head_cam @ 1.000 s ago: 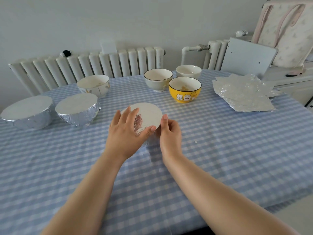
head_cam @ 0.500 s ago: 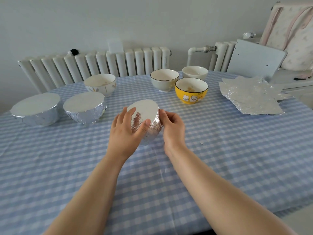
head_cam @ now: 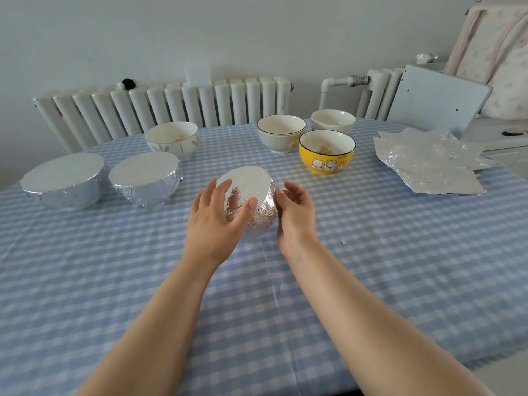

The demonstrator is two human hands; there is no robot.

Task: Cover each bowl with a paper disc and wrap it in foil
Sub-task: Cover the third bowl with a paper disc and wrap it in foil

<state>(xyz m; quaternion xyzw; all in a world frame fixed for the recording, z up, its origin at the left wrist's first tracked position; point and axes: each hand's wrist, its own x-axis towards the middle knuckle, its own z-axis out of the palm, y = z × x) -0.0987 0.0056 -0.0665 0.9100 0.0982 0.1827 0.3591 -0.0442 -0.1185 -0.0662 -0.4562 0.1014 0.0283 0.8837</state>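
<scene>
Fingers (head_cam: pixel 213 192) of my left hand (head_cam: pixel 217 221) lie almost straight on the near side of the foil-wrapped bowl (head_cam: pixel 251 195), with my thumb pressing the foil on its front. My right hand (head_cam: pixel 295 208) cups the other side, fingers bent a little and touching the crinkly foil. I am not squeezing hard with either hand; both are just pressing and holding the bowl between them.

I think I am at the end of wrapping this bowl. It sits near the middle of the table (head_cam: pixel 400 267), tipped so its flat top leans away from me. The foil looks snug all round, so I guess I am smoothing the last folds.

Two wrapped bowls (head_cam: pixel 145 178) already stand by the left edge of the table, side by side. Four bowls are not covered yet: a white bowl with leaves (head_cam: pixel 173 138) just behind them, a white bowl with a dark rim (head_cam: pixel 281 132), a plain white bowl (head_cam: pixel 333 121) toward the far edge, and a yellow bowl with cats (head_cam: pixel 327 151). Foil sheets (head_cam: pixel 428 164) lie by the right edge. I cannot see any paper discs lying ready.

Next, I think I should set this bowl flat, move it over to the left with the done ones, then pull an open bowl close. My arms reach straight out from the near edge, wrists a little raised.
</scene>
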